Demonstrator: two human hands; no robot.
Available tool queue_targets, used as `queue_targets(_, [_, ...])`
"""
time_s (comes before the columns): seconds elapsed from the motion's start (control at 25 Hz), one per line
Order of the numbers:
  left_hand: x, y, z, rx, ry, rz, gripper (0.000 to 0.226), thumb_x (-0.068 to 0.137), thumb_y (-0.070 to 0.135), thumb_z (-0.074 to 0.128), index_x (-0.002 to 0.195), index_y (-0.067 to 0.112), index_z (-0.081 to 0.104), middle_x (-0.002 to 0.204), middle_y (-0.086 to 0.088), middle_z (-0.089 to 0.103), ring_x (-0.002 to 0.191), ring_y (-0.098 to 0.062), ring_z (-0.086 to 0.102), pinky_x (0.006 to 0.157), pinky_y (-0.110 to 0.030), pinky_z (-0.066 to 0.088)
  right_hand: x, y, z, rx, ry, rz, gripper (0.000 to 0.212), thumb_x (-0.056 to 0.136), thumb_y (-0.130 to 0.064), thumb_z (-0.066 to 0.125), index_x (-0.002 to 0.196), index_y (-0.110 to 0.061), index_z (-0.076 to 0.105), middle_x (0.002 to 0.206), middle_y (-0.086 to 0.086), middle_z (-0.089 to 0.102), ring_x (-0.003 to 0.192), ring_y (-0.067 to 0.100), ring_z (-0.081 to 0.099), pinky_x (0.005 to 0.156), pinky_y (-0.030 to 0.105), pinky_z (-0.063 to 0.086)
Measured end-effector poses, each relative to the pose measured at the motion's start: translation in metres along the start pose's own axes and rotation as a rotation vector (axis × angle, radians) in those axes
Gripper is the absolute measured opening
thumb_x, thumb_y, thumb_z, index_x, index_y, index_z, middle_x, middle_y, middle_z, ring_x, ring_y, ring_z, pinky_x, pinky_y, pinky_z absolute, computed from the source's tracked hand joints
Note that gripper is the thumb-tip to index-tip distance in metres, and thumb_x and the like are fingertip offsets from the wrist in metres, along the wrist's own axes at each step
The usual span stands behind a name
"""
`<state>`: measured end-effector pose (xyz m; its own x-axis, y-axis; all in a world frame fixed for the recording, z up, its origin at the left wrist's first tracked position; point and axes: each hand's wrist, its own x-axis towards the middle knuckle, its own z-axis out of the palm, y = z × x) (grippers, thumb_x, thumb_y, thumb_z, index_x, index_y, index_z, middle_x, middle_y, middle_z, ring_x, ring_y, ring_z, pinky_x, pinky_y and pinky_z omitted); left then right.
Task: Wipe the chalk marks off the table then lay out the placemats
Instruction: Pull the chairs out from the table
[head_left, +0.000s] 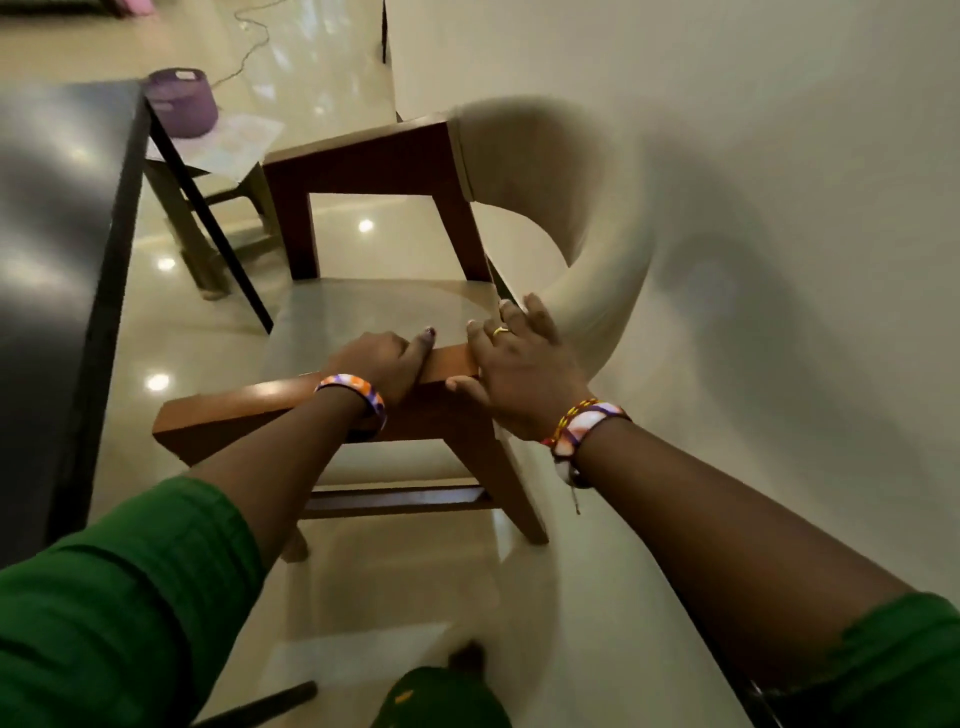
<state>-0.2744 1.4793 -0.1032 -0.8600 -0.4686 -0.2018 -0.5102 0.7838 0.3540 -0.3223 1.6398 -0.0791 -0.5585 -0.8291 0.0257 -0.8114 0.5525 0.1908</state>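
Head view, tilted hard, and the dark table (57, 218) fills the left side, glossy top, thin black legs; no chalk marks readable on it from here, glare and blur hide the surface; no placemats certain either, though pale sheets (236, 143) under a purple tub (181, 101) on a small stool (208, 208) beyond could be them, I cannot tell. Centre frame, a wooden chair (363, 171) with a curved cream back; it looks solid and heavy, rigid frame, best taken by the rail. Both hands are on that rail now; left hand (382, 364) fingers curled over the near wooden edge; right hand (519, 364) grasping the corner, thumb beneath, fingers reaching the cream back. My read: clearing access before wiping.
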Motion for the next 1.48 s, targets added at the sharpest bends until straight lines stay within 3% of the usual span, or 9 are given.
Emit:
queue_targets(0.16, [0.014,0.005,-0.007,-0.021,-0.155,-0.085,0.052,0.097,0.046,0.03,0.111,0.009,0.065,0.104,-0.014,0.062,0.084,-0.022,0.05,0.075,-0.029,0.036,0.035,0.022,-0.018,0.073,-0.136,-0.163,0.067,0.082,-0.072,0.04,0.106,-0.012,0.06,0.106,0.01,0.065,0.097,0.029,0.059,0.071,0.031,0.032])
queue_targets(0.36, [0.041,0.005,-0.008,-0.234,-0.316,-0.331,0.035,0.088,0.042,0.052,0.105,0.014,0.065,0.119,-0.012,0.061,0.093,-0.025,0.053,0.084,-0.032,0.042,0.072,0.044,-0.019,0.257,-0.463,-0.335,0.062,0.072,-0.074,0.054,0.095,-0.017,0.064,0.067,-0.005,0.047,0.074,0.019,0.052,0.066,0.028,0.037])
queue_targets(0.56, [0.036,0.015,-0.011,-0.259,-0.301,-0.417,0.039,0.091,0.041,0.049,0.109,0.01,0.066,0.122,-0.011,0.061,0.1,-0.025,0.056,0.085,-0.029,0.041,0.102,0.081,-0.03,0.374,-0.933,-0.409,0.058,0.067,-0.063,0.069,0.115,-0.032,0.064,0.104,-0.008,0.067,0.097,0.016,0.062,0.083,0.028,0.048])
queue_targets(0.76, [0.03,0.059,-0.006,-0.215,-0.344,-0.411,0.054,0.093,0.053,0.036,0.117,0.012,0.062,0.127,-0.007,0.058,0.111,-0.024,0.055,0.089,-0.029,0.038,0.134,0.137,-0.042,0.338,-1.27,-0.435,0.049,0.083,-0.03,0.067,0.13,-0.022,0.054,0.121,0.007,0.063,0.107,0.024,0.062,0.085,0.034,0.054])
queue_targets(0.88, [0.032,0.089,0.0,-0.231,-0.265,-0.418,0.051,0.096,0.048,0.032,0.117,0.012,0.063,0.127,-0.008,0.058,0.111,-0.024,0.054,0.09,-0.029,0.037,0.126,0.143,-0.05,0.246,-1.2,-0.525,0.055,0.078,-0.03,0.073,0.129,-0.021,0.054,0.12,0.004,0.064,0.109,0.025,0.061,0.091,0.039,0.052])
queue_targets(1.0, [0.033,0.1,0.0,-0.23,-0.114,-0.475,0.051,0.098,0.044,0.03,0.097,0.013,0.07,0.104,-0.007,0.066,0.095,-0.022,0.058,0.08,-0.03,0.039,0.1,0.15,-0.06,0.135,-0.828,-0.716,0.054,0.082,-0.028,0.069,0.13,-0.013,0.052,0.129,0.008,0.056,0.12,0.026,0.053,0.1,0.034,0.044])
queue_targets(1.16, [0.022,0.102,0.012,-0.369,0.45,-0.552,0.044,0.096,0.032,0.042,0.064,0.012,0.064,0.065,-0.006,0.064,0.068,-0.027,0.06,0.063,-0.031,0.044,0.097,0.156,-0.063,0.053,-0.695,-0.778,0.047,0.095,-0.012,0.047,0.139,0.001,0.035,0.146,0.016,0.037,0.136,0.025,0.034,0.094,0.005,0.032])
queue_targets(1.24, [0.019,0.101,0.016,-0.323,0.681,-0.667,0.046,0.092,0.029,0.042,0.062,0.003,0.065,0.064,-0.014,0.067,0.065,-0.032,0.061,0.06,-0.033,0.046,0.095,0.148,-0.054,0.078,-0.66,-0.839,0.05,0.081,-0.031,0.07,0.124,-0.01,0.058,0.126,0.008,0.06,0.111,0.023,0.058,0.091,0.022,0.049])
queue_targets(1.48, [0.023,0.089,0.012,-0.312,0.444,-0.695,0.033,0.084,0.023,0.051,0.069,0.004,0.073,0.078,-0.011,0.073,0.078,-0.029,0.066,0.07,-0.036,0.051,0.105,0.132,-0.03,0.147,-0.552,-0.863,0.059,0.06,-0.048,0.081,0.106,-0.014,0.067,0.101,0.004,0.069,0.089,0.021,0.065,0.075,0.032,0.056])
